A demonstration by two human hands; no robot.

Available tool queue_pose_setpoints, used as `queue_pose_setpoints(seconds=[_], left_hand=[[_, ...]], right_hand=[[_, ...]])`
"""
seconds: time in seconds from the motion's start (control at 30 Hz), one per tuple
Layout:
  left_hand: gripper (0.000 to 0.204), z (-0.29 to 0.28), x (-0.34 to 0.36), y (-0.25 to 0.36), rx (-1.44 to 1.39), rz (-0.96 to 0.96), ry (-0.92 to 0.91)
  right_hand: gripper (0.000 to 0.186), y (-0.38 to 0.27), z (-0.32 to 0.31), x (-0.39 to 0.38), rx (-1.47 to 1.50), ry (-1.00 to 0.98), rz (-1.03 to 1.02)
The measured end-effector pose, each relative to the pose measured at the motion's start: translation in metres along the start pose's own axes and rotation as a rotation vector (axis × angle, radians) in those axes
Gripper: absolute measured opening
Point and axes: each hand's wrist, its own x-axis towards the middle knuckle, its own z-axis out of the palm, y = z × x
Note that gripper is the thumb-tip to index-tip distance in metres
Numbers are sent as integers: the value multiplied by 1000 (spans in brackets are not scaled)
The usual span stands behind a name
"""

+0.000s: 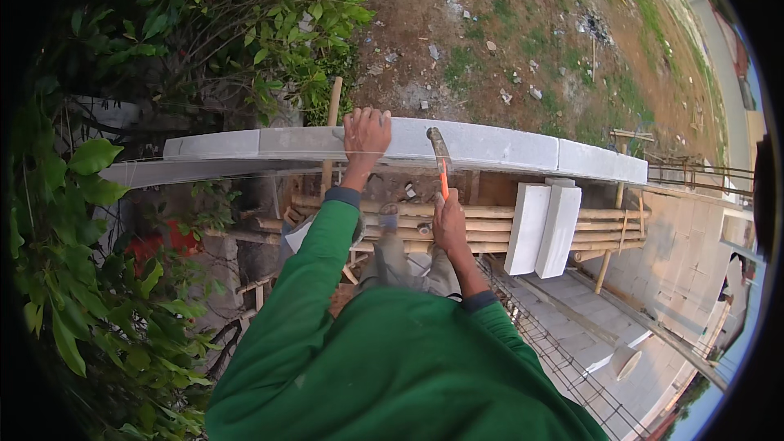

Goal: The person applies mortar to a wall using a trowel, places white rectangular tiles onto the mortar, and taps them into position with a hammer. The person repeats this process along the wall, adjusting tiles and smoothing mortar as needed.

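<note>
My left hand (367, 135) lies on top of a row of pale grey wall blocks (482, 140), its fingers bent over the far edge and gripping the block beneath. My right hand (449, 220) is closed round the lower end of a hammer (443, 165) with an orange handle. The hammer's dark, curved head reaches up over the top of the blocks, to the right of my left hand; whether it touches them I cannot tell. Joints show between some blocks, and a thin string line runs along the wall's near side.
Bamboo poles (482, 224) form a platform below me, with two loose white blocks (543, 229) standing on it at right. Leafy branches (98, 171) crowd the left side. Beyond the wall lies littered ground (490, 41). Steel rebar (555, 343) runs at lower right, near a bucket (626, 363).
</note>
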Motion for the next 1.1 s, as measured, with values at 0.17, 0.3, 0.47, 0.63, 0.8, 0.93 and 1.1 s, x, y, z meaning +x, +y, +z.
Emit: queue_pose_setpoints(seconds=[0.17, 0.3, 0.47, 0.63, 0.8, 0.93, 1.1], left_hand=[[34, 2, 5, -4, 17, -1, 21], [34, 1, 0, -1, 11, 10, -27], [33, 8, 1, 1, 7, 13, 21], [33, 5, -1, 0, 11, 6, -17], [34, 3, 0, 2, 16, 4, -77], [35, 7, -1, -4, -13, 19, -37], [36, 10, -2, -5, 4, 15, -7]], right_hand=[[25, -11, -1, -1, -38, -4, -38], [27, -23, 2, -12, 52, -1, 2], [27, 21, 14, -7, 37, 51, -97], [23, 11, -51, 12, -26, 280, 45], [30, 37, -80, 12, -162, 342, 158], [37, 37, -118, 28, -37, 423, 298], [41, 80, -131, 40, -82, 337, 362]])
